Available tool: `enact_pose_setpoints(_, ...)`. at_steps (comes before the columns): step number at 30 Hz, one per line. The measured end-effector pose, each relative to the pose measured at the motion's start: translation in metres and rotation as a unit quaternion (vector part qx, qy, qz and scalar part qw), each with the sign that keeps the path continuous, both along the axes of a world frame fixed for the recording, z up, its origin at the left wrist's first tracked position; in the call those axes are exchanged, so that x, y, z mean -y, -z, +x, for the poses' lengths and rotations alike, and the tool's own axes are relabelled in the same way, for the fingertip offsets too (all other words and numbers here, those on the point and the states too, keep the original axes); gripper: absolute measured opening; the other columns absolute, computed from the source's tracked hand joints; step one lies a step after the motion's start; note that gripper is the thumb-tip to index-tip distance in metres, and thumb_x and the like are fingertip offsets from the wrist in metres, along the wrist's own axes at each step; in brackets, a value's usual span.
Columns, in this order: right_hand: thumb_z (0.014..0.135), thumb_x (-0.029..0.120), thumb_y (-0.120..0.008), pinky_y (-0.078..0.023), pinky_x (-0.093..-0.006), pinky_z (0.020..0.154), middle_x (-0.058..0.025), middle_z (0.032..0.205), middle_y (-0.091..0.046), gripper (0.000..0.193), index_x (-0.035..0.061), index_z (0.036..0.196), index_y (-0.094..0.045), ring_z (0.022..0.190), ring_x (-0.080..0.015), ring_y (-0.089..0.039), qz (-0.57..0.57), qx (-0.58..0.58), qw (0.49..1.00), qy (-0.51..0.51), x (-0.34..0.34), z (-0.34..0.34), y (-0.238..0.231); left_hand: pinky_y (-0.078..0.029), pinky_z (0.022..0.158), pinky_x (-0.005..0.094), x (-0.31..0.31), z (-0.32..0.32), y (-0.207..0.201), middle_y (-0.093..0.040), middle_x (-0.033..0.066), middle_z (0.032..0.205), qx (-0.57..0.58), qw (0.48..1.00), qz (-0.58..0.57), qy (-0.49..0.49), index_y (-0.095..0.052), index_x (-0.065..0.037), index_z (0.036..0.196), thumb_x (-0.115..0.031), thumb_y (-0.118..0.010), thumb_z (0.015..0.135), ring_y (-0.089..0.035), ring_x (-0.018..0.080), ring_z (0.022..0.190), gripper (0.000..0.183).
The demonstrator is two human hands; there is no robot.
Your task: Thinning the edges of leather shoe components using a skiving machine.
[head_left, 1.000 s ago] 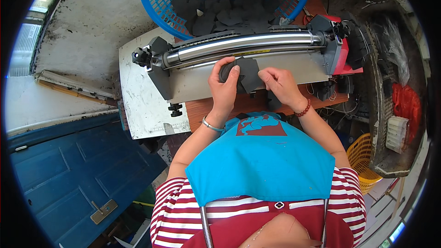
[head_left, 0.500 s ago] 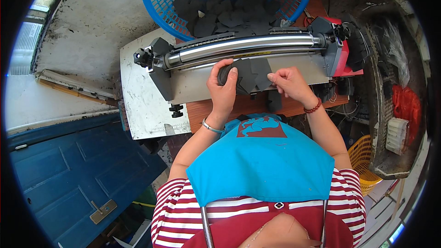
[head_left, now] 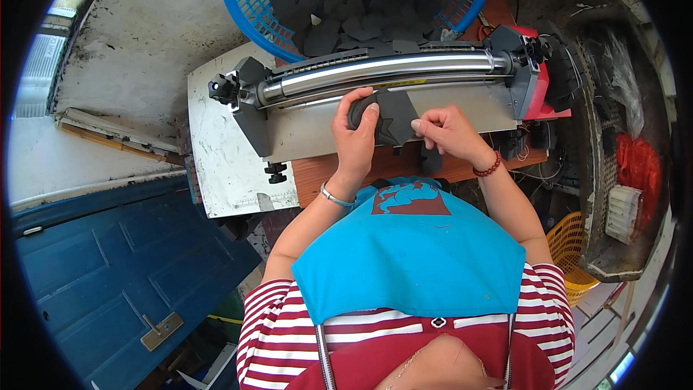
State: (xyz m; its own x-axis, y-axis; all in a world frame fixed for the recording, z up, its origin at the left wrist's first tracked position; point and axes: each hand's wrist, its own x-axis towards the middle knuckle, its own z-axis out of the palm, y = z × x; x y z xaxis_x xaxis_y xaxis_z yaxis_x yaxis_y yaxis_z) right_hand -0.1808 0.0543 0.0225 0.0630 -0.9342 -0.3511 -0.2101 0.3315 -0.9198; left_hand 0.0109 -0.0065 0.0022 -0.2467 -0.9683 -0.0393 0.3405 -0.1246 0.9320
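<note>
My left hand (head_left: 355, 143) is closed round a stack of thin dark grey sheet pieces (head_left: 397, 112), thumb on top. The pieces are slightly fanned out to the right, over the metal feed plate (head_left: 303, 132) of a roller machine. At the stack's right edge, my right hand (head_left: 456, 135) pinches the corner of a piece between thumb and forefinger; the fingertips partly hide that corner. Just beyond the stack runs the machine's shiny steel roller (head_left: 390, 68). Another dark grey piece (head_left: 431, 159) shows below the plate's front edge, beneath my right hand.
Behind the roller stands a blue plastic basket (head_left: 249, 11) holding many dark grey pieces. Black knobs (head_left: 224, 88) stick out at the machine's left end. A yellow basket (head_left: 570, 267) and a dirty tray-like frame (head_left: 613, 271) with plastic bags are at the right.
My right hand has moved slightly left, along with its pinch. The fan of pieces reaches less far to the right, and my left hand has shifted a little to the right.
</note>
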Motion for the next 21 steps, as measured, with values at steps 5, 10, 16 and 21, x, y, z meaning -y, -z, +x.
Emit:
enact_pose_setpoints(5,0.093,0.030,-0.058,-0.035,-0.0221,0.038,-0.0007,0.053,-0.056,0.036,0.0018,0.072,-0.063,0.041,-0.0055,-0.047,0.032,-0.132,0.991,0.022,0.011,-0.035,0.007,-0.047,0.081,0.0220,0.000,-0.003,-0.005,-0.060,0.0015,0.098,-0.025,0.999,0.030,0.012,-0.058,-0.004,0.113,-0.005,-0.060,0.090,-0.056,0.0070,0.088,0.023)
enact_pose_setpoints(10,0.095,0.037,-0.054,-0.038,-0.0246,0.041,-0.0023,0.055,-0.057,0.043,0.0005,0.075,-0.064,0.047,-0.0064,-0.051,-0.103,-0.152,0.979,0.091,0.023,-0.017,0.016,-0.048,0.082,0.0231,0.001,-0.005,-0.008,-0.058,0.0040,0.104,-0.055,0.993,0.064,0.082,-0.053,-0.005,0.124,0.000,-0.056,0.088,-0.056,0.0092,0.092,0.036)
enact_pose_setpoints(16,0.097,0.034,-0.055,-0.039,-0.0214,0.042,-0.0002,0.059,-0.059,0.039,0.0014,0.079,-0.066,0.050,-0.0054,-0.052,-0.094,-0.091,0.991,0.019,0.007,0.006,0.004,-0.049,0.084,0.0248,0.000,-0.001,-0.012,-0.057,0.0051,0.105,-0.032,0.990,0.084,0.104,-0.048,-0.005,0.131,0.002,-0.053,0.088,-0.056,0.0100,0.094,0.044)
enact_pose_setpoints(21,0.097,0.033,-0.055,-0.040,-0.0222,0.042,-0.0005,0.055,-0.057,0.041,0.0013,0.074,-0.065,0.047,-0.0060,-0.051,-0.105,-0.120,0.987,0.022,0.004,-0.002,0.004,-0.051,0.084,0.0259,0.000,0.003,-0.010,-0.058,0.0057,0.106,-0.030,0.991,0.083,0.102,-0.047,-0.006,0.132,0.003,-0.052,0.089,-0.058,0.0110,0.094,0.044)
